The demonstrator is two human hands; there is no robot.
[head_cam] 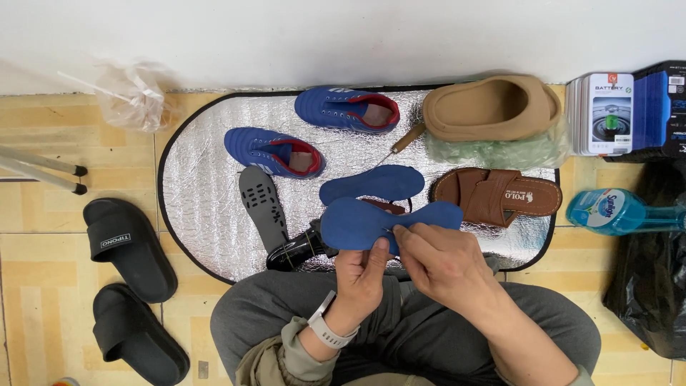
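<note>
Black slides (128, 246), brown sandal (496, 196), tan clog (489, 107) and blue bottle (614, 211) lie around.

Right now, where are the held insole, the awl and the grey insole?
held insole (355, 225), head view, wide blue end
awl (406, 138), head view, wooden handle
grey insole (263, 204), head view, perforated middle

Packaging is grouped at the right edge of the floor. A stack of flat rectangular blister cards (602, 113) stands upright by the wall; the front card is white and grey with a small green item pictured. Touching its right side is a dark box (661, 107) with blue panels. Below these, a clear blue plastic bottle (623, 211) lies on its side, carrying a blue-and-white label (607, 204). A crumpled clear plastic bag (133, 96) lies at upper left by the wall.
</note>
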